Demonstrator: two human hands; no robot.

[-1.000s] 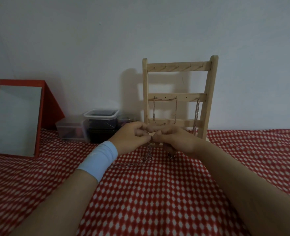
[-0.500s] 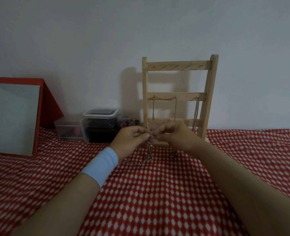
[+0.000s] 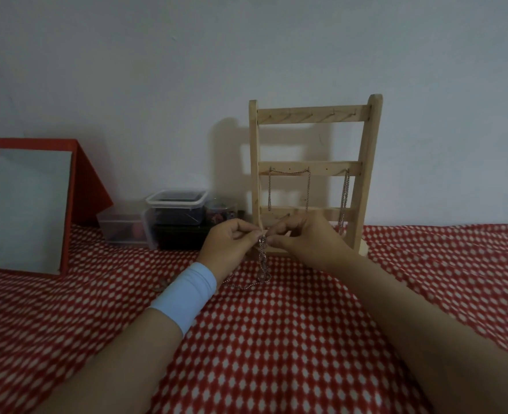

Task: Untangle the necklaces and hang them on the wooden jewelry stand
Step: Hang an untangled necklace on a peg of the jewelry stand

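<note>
Two chains (image 3: 343, 198) hang on the wooden stand (image 3: 309, 113), set on red checked cloth (image 3: 276, 339) against a pale wall (image 3: 246, 55); before it the left hand (image 3: 225, 249) and right hand (image 3: 309, 237) pinch a necklace (image 3: 263, 261), its tail lost behind the wrist.

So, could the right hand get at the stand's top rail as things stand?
Probably yes: nothing stands between the right hand and the bare top rail above it, though it and the left hand are both pinching the chain.
</note>
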